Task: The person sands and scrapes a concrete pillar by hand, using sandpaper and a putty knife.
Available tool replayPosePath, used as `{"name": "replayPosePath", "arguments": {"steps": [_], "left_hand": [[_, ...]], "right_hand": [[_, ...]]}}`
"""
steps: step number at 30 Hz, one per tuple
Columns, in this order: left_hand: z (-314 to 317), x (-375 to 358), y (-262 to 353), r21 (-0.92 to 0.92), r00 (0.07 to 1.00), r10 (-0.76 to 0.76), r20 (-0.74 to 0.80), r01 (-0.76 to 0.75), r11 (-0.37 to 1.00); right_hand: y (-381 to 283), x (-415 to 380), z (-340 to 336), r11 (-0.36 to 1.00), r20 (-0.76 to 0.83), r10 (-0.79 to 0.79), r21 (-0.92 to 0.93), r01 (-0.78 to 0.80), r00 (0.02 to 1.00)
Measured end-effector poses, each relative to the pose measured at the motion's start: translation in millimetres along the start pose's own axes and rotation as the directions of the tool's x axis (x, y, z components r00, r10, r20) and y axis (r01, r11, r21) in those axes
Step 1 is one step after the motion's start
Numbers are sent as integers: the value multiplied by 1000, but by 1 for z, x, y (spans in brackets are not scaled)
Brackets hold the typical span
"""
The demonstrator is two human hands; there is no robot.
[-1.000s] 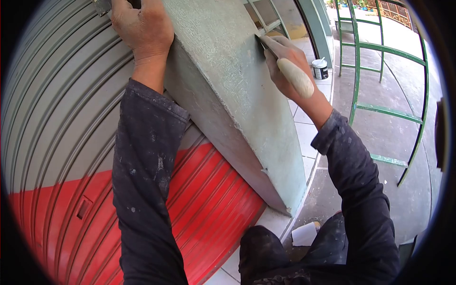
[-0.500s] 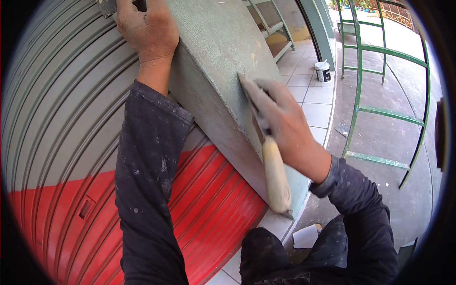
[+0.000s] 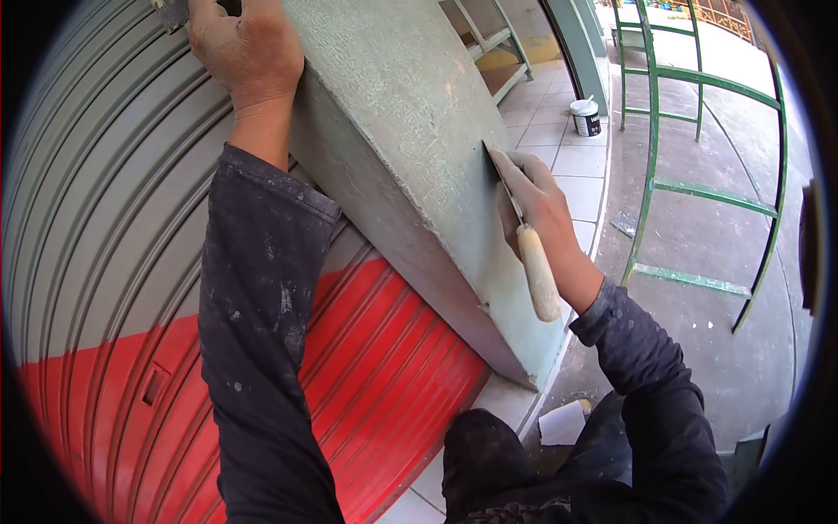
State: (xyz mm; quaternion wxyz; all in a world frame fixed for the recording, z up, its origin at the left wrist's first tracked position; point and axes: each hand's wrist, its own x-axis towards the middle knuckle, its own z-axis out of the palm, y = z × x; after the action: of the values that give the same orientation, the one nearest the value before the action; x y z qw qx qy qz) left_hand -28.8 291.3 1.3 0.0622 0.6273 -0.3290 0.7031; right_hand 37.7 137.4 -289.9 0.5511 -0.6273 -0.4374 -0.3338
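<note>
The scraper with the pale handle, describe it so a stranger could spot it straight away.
Find the grey-green pillar beside the red and grey shutter. The right hand presses the scraper against its face. Its cream wooden handle, sticking out below the palm, is the only pale rod there.

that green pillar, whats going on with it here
A person in dark, paint-flecked sleeves is working on the pale green pillar. The right hand grips a scraper by its light wooden handle, blade pressed flat against the pillar's face. The left hand is braced high on the pillar's edge, beside the grey and red roller shutter. A small paint can stands on the tiled floor behind.
</note>
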Motion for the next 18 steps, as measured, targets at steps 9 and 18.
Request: {"name": "replayPosePath", "arguments": {"steps": [9,18], "left_hand": [[6,-1,8,-18,1000,-17,-25,16,1000],[-4,2,1,125,999,10,31,-14,992]], "right_hand": [[15,-2,1,1000,-6,-4,7,4,1000],[17,-2,0,1000,16,15,-20,-15,1000]]}}
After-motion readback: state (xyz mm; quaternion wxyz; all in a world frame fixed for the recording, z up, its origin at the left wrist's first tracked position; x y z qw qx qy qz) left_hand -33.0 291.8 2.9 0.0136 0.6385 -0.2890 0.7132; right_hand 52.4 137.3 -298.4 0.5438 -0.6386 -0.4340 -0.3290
